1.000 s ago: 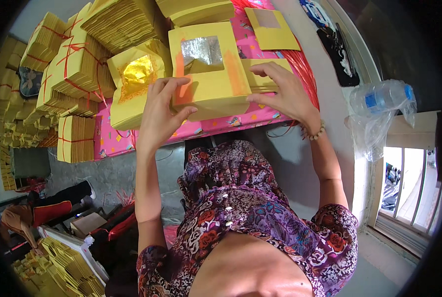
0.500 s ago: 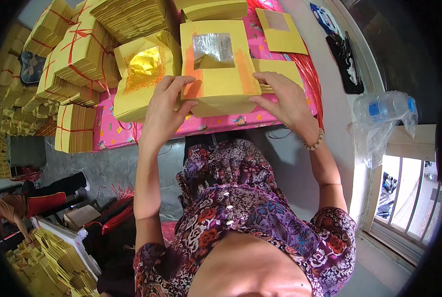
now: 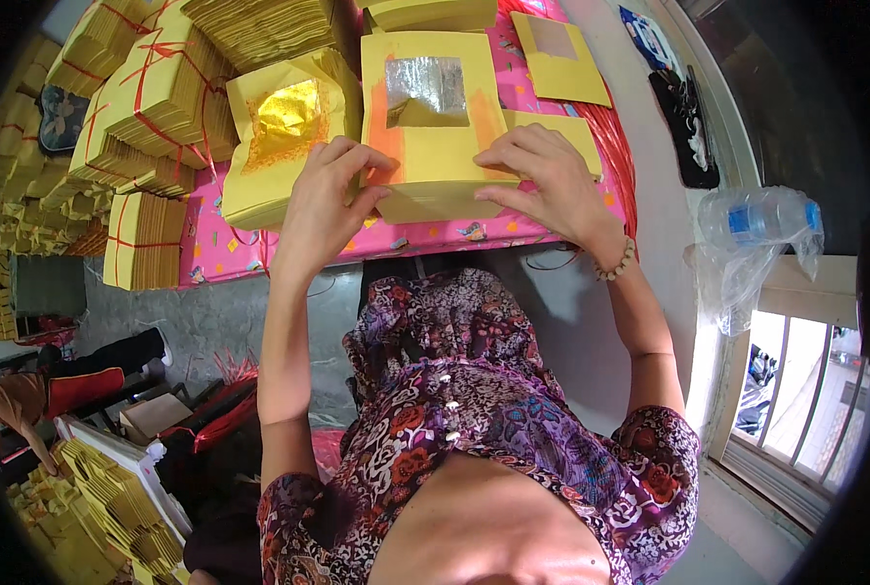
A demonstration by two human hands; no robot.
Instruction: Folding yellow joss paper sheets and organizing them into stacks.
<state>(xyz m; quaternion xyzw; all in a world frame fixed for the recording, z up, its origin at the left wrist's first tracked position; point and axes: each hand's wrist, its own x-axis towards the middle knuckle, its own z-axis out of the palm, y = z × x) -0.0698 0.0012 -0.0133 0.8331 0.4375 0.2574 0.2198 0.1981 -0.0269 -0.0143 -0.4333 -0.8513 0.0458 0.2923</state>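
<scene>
In front of me on the table stands a thick stack of yellow paper sheets [image 3: 430, 168]. Its top sheet bears a silver foil square [image 3: 426, 90] and orange bands down both sides. My left hand [image 3: 329, 200] grips the near left corner, thumb low on the front edge and fingers on top. Toward the near right corner, my right hand [image 3: 550, 183] pinches the front edge between thumb and fingers. Left of it sits another yellow stack [image 3: 264, 190] with a gold foil square [image 3: 287, 115] on top. Part of a yellow sheet [image 3: 563, 136] shows behind my right hand.
Bundles of yellow paper [image 3: 176, 93] tied with red string are piled at the left. A pink patterned cloth [image 3: 222, 255] covers the table. Red strands [image 3: 612, 146] hang at its right edge. A plastic bottle [image 3: 761, 216] lies right, near a barred window [image 3: 795, 390]. Another person [image 3: 16, 405] is lower left.
My right hand has slid left from the stack's right side onto its near edge. My left hand stays at the left corner. The view has shifted slightly.
</scene>
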